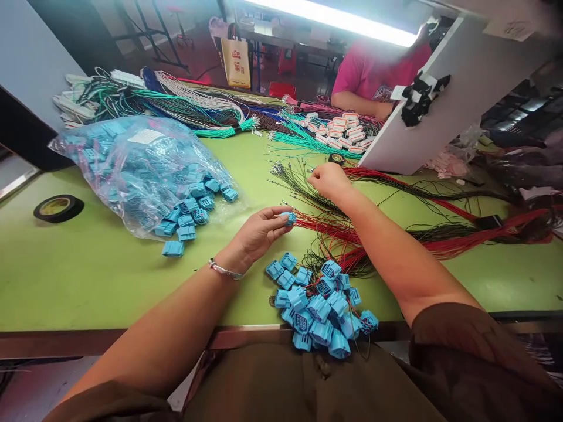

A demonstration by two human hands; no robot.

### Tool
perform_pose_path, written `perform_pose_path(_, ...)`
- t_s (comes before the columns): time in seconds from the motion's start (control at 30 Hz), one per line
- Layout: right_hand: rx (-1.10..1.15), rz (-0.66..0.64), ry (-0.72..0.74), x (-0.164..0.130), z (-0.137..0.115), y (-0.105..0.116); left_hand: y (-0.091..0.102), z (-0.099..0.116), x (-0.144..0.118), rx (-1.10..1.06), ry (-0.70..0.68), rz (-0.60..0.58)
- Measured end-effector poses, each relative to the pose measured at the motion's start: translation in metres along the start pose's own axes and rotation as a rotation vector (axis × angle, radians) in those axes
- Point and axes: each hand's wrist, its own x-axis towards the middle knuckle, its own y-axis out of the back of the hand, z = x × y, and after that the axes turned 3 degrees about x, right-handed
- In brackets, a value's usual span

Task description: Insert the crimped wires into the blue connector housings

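Note:
Between the thumb and fingers of my left hand [259, 233] is a small blue connector housing [288, 218], held just above the table. My right hand [331, 180] is farther forward, its fingers pinched together at the terminal-tipped ends of a bundle of dark wires [303, 190]. What lies in that pinch is too small to make out. Red wires [323, 225] run to the right from beside the left hand's housing. Close to my body, a pile of blue connectors [319, 308] with red and black wires in some of them lies at the table's front edge.
A clear plastic bag [145, 170] spills blue connectors at left, near a black tape roll [58, 208]. Green and white cable bundles [176, 105] and white connectors [345, 132] lie at the back. A grey panel [422, 117] stands right; a person in pink [365, 73] sits beyond.

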Motion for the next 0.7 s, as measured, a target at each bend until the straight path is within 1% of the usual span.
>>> perform_pose_path(0.07, -0.135, -0.080, 0.029, 0.003, -0.005, -0.002, 0.001, 0.000, 0.000, 0.003, -0.006, -0.001)
perform_pose_path(0.13, -0.206, -0.124, 0.037, 0.005, -0.008, -0.003, 0.001, 0.000, -0.001, 0.003, -0.011, -0.006)
perform_pose_path(0.23, -0.181, -0.083, 0.041, 0.006, -0.010, -0.003, 0.000, 0.000, -0.002, -0.003, -0.016, -0.016)
perform_pose_path(0.33, 0.041, -0.074, 0.046, 0.008, -0.019, -0.001, 0.000, 0.000, -0.002, -0.013, -0.012, -0.016)
perform_pose_path(0.4, 0.223, -0.066, 0.058, 0.008, -0.032, 0.002, 0.000, 0.000, -0.001, -0.020, -0.003, -0.013)
perform_pose_path(0.47, 0.394, -0.029, 0.089, 0.006, -0.050, 0.005, 0.000, -0.001, -0.001, -0.027, 0.001, -0.015)
perform_pose_path(0.53, 0.551, 0.004, 0.132, 0.000, -0.070, 0.009, -0.001, -0.001, -0.002, -0.041, -0.004, -0.026)
perform_pose_path(0.6, 0.681, -0.001, 0.161, -0.010, -0.084, 0.013, -0.001, -0.002, -0.002, -0.056, -0.008, -0.032)
perform_pose_path(0.7, 0.838, -0.011, 0.159, -0.029, -0.087, 0.019, -0.002, -0.002, -0.002, -0.061, -0.008, -0.031)
